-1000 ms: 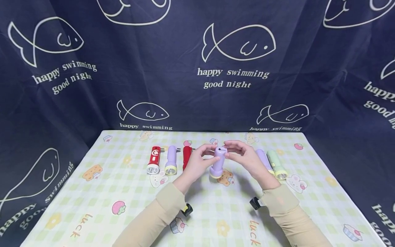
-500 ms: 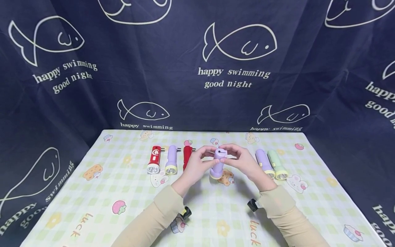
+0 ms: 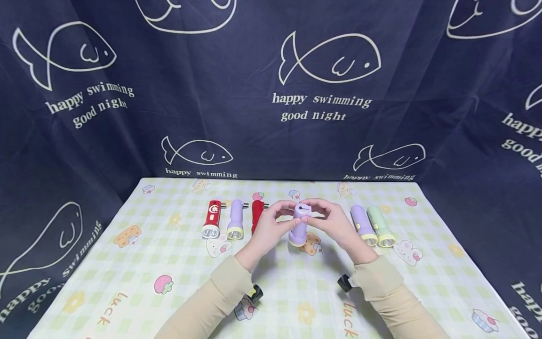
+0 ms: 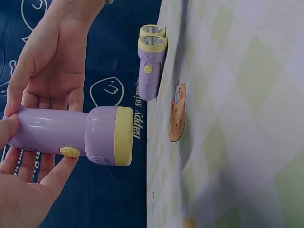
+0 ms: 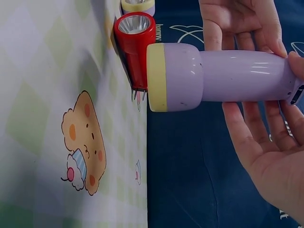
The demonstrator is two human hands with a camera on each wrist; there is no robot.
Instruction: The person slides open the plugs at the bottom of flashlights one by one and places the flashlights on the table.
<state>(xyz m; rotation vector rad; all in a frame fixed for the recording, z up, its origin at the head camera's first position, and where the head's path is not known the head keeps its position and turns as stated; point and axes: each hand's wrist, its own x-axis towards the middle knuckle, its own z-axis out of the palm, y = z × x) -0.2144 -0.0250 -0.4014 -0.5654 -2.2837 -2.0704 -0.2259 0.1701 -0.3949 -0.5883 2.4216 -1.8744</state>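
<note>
Between both hands, a purple flashlight with a yellow rim is held lens-down above the table. My left hand grips one side, thumb near the tail end; in the left wrist view its fingers lie by the yellow switch. From the other side my right hand grips the flashlight's upper body with thumb and fingers. A dark slot shows on the tail end. In the right wrist view, a red flashlight with plug prongs lies beyond the held one.
Left on the checked tablecloth lie a red flashlight with a white head, a purple one and a partly hidden red one. Right of my hands lie a purple flashlight and a green one, side by side.
My right hand has shifted slightly left and its thumb sits lower on the flashlight. The purple flashlight at right shows more fully. The held flashlight has hardly moved.
</note>
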